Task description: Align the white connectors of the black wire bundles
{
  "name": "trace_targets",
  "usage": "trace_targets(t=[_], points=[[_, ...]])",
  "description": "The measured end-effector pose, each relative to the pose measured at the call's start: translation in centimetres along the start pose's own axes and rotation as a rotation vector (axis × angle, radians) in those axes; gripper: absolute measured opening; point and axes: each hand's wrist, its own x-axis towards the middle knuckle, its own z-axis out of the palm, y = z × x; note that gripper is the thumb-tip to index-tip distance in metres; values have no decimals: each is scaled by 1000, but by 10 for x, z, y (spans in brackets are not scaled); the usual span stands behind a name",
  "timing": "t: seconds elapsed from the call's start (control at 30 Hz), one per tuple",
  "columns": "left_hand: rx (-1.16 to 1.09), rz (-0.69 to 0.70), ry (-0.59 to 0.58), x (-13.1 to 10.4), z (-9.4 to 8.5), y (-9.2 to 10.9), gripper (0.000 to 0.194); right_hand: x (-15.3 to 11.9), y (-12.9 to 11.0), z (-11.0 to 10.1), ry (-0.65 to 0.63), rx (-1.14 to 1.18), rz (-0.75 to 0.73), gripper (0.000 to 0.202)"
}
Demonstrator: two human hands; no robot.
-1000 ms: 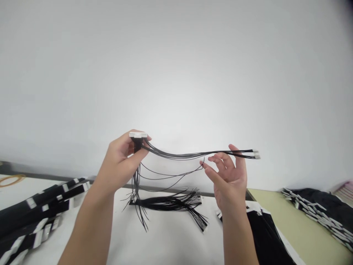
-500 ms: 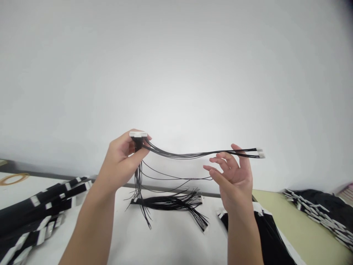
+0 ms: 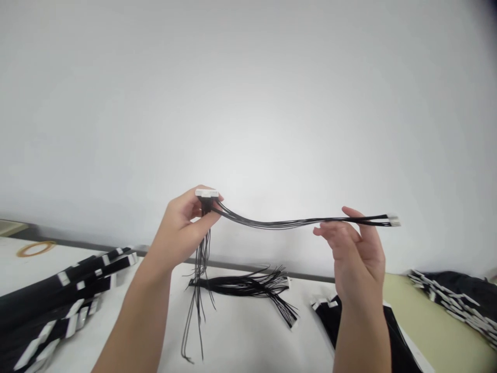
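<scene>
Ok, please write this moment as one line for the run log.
left hand: holds white connector, hanging wires below | right hand: at black wires, near small white end | table: black wire bundle

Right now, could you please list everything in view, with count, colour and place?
wall: one, white-grey, background
table: one, white, below
yellow-green surface: one, right
pale block: one, greenish, far left
ring: one, orange-yellow, table's left
left harnesses: several, black with white ends, table's left
wire bundle: one, black, mid-table
right harnesses: count unclear, black, table's right, partly hidden
pile: one, black with white ends, far right
large connector: one, white, raised centre-left
outstretched wires: several, black, rightward from large connector
wire-end connectors: count unclear, white, those wires' right end
hanging wires: many, black, beneath large connector
left hand: one, bare, holding large connector
right hand: one, bare, touching outstretched wires
</scene>
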Motion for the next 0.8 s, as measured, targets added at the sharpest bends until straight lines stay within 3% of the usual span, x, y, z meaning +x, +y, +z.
trace_targets(t=[0.27, 0.37, 0.57, 0.8], points=[[81, -35, -120, -2, 8, 5, 7, 1, -2, 6, 271, -45, -79, 26], [109, -62, -157, -4, 11, 5, 9, 2, -1, 4, 317, -32, -82, 27], [194, -133, -272, -8, 18, 6, 8, 3, -1, 4, 131, 197, 101, 27], [184, -141, -369, -15, 30, 13, 9, -12, 5, 28, -107, 206, 365, 30]])
